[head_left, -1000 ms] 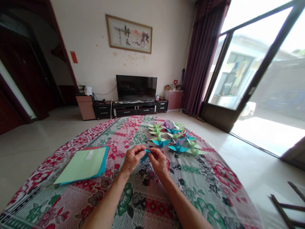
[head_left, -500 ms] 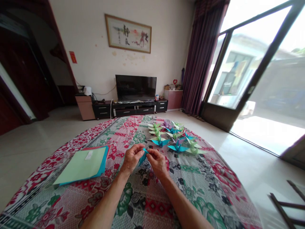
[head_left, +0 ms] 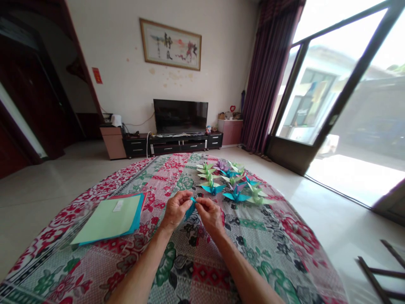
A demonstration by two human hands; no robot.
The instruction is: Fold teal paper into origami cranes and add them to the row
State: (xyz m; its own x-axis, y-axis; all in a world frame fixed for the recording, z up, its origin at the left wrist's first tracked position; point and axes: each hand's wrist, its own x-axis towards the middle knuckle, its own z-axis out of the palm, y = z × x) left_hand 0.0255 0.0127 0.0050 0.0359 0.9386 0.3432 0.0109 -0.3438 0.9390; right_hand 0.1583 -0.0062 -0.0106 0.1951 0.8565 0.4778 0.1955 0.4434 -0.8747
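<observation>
A small folded piece of blue origami paper (head_left: 190,208) is held up over the table between both hands. My left hand (head_left: 175,210) pinches its left side with thumb and fingers. From the other side my right hand (head_left: 209,213) grips its upper right corner between thumb and forefinger. The fingers partly cover the paper, so its exact fold is hard to make out. Just beyond my right hand stand several finished paper cranes in green, blue and purple, among them a blue crane (head_left: 236,195) and a pale green crane (head_left: 257,195).
A stack of coloured paper sheets (head_left: 104,219), pale green on top, lies at the left with a small white slip (head_left: 118,205) on it. A flowered tablecloth (head_left: 253,257) covers the round table. Beyond stand a television (head_left: 181,116) and a low black cabinet (head_left: 167,147).
My right fingers have shifted very slightly at the blue paper's top corner, and the paper has tilted a little. The cranes and the paper stack stay where they were.
</observation>
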